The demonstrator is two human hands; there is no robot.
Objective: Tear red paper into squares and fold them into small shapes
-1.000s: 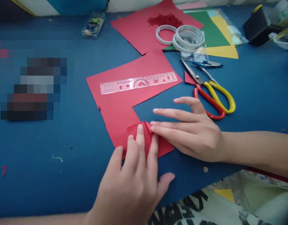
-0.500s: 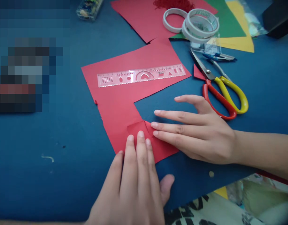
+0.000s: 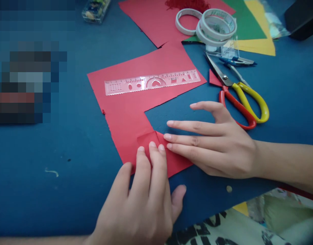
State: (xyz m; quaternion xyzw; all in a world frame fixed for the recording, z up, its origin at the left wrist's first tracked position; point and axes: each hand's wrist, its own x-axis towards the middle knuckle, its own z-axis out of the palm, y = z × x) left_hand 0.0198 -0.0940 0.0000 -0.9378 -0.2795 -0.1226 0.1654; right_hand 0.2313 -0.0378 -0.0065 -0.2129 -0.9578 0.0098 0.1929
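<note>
A large red sheet of paper with a cut-out on its right side lies on the blue table. Near its lower end sits a small creased red paper piece, flat against the sheet. My left hand rests its bent fingertips on this piece, thumb apart to the right. From the right, my right hand lies with fingers spread, two fingertips touching the red paper's edge. Neither hand grips anything. Across the sheet's upper part lies a clear plastic ruler.
Scissors with red and yellow handles lie just beyond my right hand. Farther back are white tape rolls, a blue pen, and green and yellow paper. A clear box stands at the back left.
My left fingers have bent more, with the knuckles raised and the fingertips still on the red paper. My right hand has barely moved.
</note>
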